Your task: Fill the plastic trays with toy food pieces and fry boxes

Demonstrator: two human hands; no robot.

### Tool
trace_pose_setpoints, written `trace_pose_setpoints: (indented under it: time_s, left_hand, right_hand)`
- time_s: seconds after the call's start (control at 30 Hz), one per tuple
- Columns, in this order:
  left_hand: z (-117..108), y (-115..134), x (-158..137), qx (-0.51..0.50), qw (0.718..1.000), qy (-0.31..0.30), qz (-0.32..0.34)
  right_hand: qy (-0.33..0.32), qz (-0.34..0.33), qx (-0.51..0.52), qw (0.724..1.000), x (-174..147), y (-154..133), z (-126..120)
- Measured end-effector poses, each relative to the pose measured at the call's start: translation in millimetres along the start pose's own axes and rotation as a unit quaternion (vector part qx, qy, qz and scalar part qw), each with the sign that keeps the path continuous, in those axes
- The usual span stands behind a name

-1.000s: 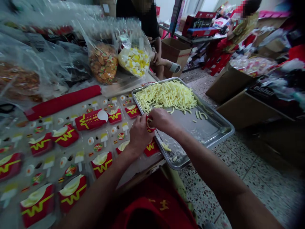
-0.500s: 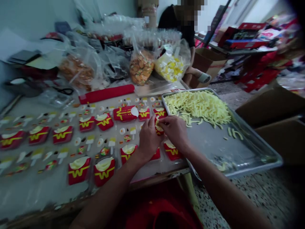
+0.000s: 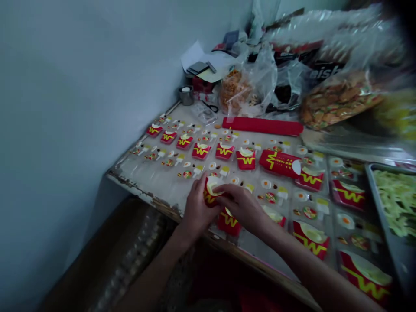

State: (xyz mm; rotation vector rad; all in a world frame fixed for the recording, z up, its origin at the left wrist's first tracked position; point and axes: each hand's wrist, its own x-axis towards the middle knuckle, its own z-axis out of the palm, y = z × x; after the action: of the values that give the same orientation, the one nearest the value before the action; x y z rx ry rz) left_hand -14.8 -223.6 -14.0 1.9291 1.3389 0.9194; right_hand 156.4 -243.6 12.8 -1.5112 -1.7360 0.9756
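Observation:
My left hand is wrapped round a small red fries carton with a yellow zigzag mark. Pale toy-like fries show at its top. The fingers of my right hand are closed against the carton's right side and top edge, partly covering it. Below my hands, a filled carton lies on the table. Rows of similar cartons in clear packs stretch left and right, among small egg, pizza and popsicle pieces. A larger red carton lies across the back row.
A metal tray of pale fries stands at the right. Behind are a long red strip, scissors and clear bags of small brown pieces. The worn table edge runs near my left arm; a wall is at left.
The view has swung left, bringing the wall and table's left end in. My hands, with the carton between them, have moved left from beside the tray to above the left part of the front row.

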Motion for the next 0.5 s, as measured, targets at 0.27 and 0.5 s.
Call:
trace_pose_setpoints:
  time_s: [0.27, 0.5]
  left_hand:
    - [-111, -105, -1, 0.141, 0.985, -0.052, 0.079]
    - [-101, -158, 8, 0.204, 0.94, -0.126, 0.242]
  right_hand:
    - [-0.144, 0.052, -0.172, 0.973, 93, -41, 75]
    - [-0.188, 0.0, -0.308, 0.933, 97, -56, 82]
